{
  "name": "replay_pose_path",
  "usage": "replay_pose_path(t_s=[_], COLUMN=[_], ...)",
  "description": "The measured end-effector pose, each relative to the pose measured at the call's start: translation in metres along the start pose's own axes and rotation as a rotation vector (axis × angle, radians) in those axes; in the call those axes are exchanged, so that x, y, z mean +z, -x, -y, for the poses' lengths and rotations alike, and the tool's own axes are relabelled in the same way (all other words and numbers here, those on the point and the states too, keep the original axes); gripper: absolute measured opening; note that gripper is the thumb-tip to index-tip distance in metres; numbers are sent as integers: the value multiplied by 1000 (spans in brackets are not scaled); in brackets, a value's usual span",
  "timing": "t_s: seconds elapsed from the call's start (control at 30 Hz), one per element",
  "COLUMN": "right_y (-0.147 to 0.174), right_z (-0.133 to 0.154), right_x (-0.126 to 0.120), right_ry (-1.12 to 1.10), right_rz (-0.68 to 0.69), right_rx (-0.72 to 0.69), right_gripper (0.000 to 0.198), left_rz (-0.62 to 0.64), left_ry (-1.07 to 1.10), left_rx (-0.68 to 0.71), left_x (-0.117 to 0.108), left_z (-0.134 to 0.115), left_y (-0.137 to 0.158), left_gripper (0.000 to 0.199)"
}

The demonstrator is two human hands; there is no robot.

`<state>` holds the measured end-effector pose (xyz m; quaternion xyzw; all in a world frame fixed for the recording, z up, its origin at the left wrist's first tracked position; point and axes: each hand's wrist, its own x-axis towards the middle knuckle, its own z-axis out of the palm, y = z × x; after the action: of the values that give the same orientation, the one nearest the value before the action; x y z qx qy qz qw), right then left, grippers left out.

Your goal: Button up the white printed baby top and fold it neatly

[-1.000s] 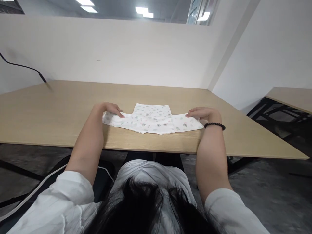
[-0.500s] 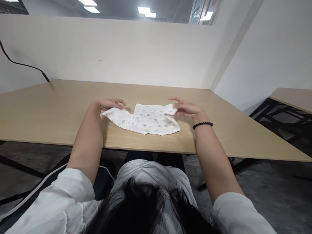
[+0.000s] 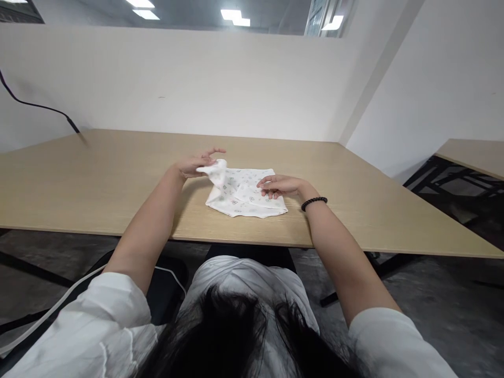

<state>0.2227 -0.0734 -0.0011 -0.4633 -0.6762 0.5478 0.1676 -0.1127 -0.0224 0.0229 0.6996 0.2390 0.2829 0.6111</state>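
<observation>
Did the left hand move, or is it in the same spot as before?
Yes: against the table, the left hand has moved right and a bit closer to the back edge.

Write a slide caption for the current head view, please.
Left hand holds up one side of a white printed cloth on a table, right hand at its folded side.

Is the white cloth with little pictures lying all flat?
No, the left hand holds one end of the patterned cloth up off the table.
</observation>
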Motion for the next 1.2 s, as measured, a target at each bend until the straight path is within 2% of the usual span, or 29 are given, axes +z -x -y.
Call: replay_pose_path(t_s=[0.13,0.2,0.3,0.4,0.47,0.57,0.73,0.97,1.2], right_y=[-6,-9,-13,-16,-18,-22,-26,-17,-15], right_z=[1,1,0,-2,-4,-5,-4,-2,3], right_x=[5,10,19,25,28,28,27,28,27], right_ry=[1,9,53,87,88,82,75,148,131], right_rz=[-56,-87,-149,-217,-233,-253,-315,-245,-278], right_rx=[-13,-31,-81,-120,-141,-182,-241,-236,-225], right_gripper=[34,42,39,44,47,44,36,27,25], left_rz=[307,359,236,76,58,124,152,6,-86], left_ry=[62,39,-120,-401,-578,-752,-831,-962,-1079], left_rx=[-57,-54,-35,-61,-101,-141,-130,-147,-128], left_x=[22,28,29,26,24,24,27,39,51], left_z=[8,13,21,29,34,38,39,35,26], left_y=[-14,-19,-23,-25,-27,-29,-31,-29,-31], left_gripper=[76,75,69,63,62,58,49,48,51])
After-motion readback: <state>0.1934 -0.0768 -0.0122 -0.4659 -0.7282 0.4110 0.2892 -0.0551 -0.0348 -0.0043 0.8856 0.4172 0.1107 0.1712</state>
